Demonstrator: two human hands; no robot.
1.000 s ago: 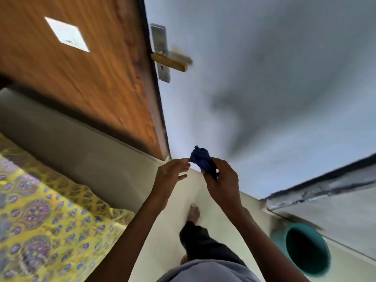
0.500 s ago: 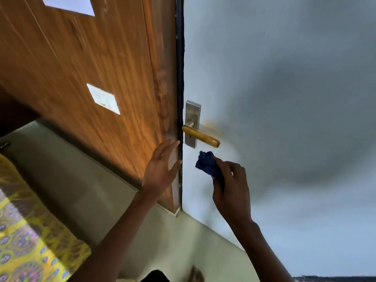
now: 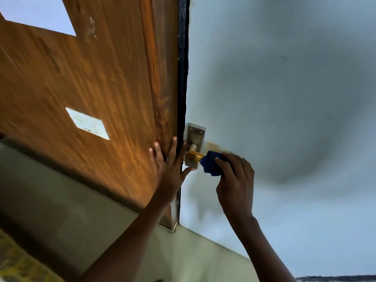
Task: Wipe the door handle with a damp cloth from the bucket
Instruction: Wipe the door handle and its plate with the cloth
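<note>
While the left hand (image 3: 168, 163) lies flat, fingers spread, on the wooden door (image 3: 91, 94) edge, the right hand (image 3: 234, 176) clenches a blue cloth (image 3: 209, 162) against the brass handle (image 3: 194, 155) beside the pale wall (image 3: 284, 98).

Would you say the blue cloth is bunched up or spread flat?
Bunched: the blue cloth is a wad in the right hand.

Light is soft and fairly dim, with a warm orange glow low on the brown wood-grain door panel (image 3: 97, 82). A broad, blurry dark shadow spreads over the pale blue-grey painted door face (image 3: 284, 98). Wood grain smears with motion blur; wide-angle distortion bends straight edges, and the lower corners are out of focus.
</note>
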